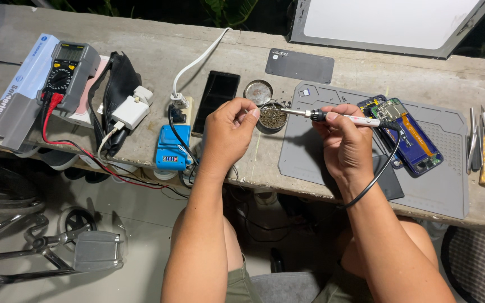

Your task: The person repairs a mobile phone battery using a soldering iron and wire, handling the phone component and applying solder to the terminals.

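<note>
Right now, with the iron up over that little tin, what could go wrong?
1. The soldering iron in the right hand points its tip toward the left hand, whose fingertips are pinched close by: a burn seems possible.
2. Its black cord loops off the bench edge by the forearm; a snag could jerk the iron.
3. The opened phone lies just behind the right hand on the grey mat; a swing back might touch its board.

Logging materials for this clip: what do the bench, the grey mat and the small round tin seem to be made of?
Bench: looks like rough, weathered wood, grain and stains showing. Grey mat: probably silicone or rubber, matte with moulded compartments. Round tin: seemingly shiny metal, holding coarse metallic wool, beside the soldering iron tip.
</note>
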